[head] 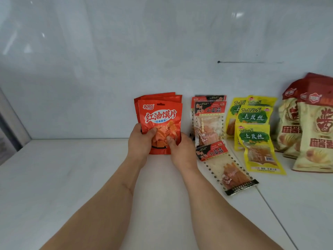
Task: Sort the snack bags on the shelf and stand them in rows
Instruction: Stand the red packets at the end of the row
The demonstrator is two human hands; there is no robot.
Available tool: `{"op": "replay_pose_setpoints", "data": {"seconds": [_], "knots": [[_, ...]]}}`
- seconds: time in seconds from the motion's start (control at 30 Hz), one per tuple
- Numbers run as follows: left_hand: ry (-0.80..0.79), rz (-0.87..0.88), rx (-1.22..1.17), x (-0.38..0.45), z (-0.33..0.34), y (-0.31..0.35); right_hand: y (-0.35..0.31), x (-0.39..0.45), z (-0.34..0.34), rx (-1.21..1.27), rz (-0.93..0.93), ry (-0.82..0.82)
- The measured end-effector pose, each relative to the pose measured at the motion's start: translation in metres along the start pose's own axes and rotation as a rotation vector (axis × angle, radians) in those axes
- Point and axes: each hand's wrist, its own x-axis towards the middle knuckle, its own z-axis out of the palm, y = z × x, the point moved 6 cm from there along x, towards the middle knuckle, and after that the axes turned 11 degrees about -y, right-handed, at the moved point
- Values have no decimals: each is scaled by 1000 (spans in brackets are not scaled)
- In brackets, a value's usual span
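both hands, left and right, gripping red bags upright, frame center | shelf | yellow bags right

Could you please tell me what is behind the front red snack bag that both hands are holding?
Behind the front red bag, the top edges of more red bags of the same kind show, fanned slightly. Their count and lower parts are covered by the front bag, the left hand and the right hand.

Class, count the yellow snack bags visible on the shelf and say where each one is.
3 at least. One yellow bag leans in front; a second stands behind it; a third is behind to the left. A yellow top edge at the back may be a fourth.
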Motion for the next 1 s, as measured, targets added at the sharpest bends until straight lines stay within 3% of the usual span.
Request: {"op": "replay_pose_setpoints", "data": {"seconds": [0.53,1.0], "knots": [[-42,-47,0,-8,-14,1,-12,-22,-5,-122,75,5],[91,-122,20,-45,-28,7,-22,-51,-22,-144,25,-53]]}}
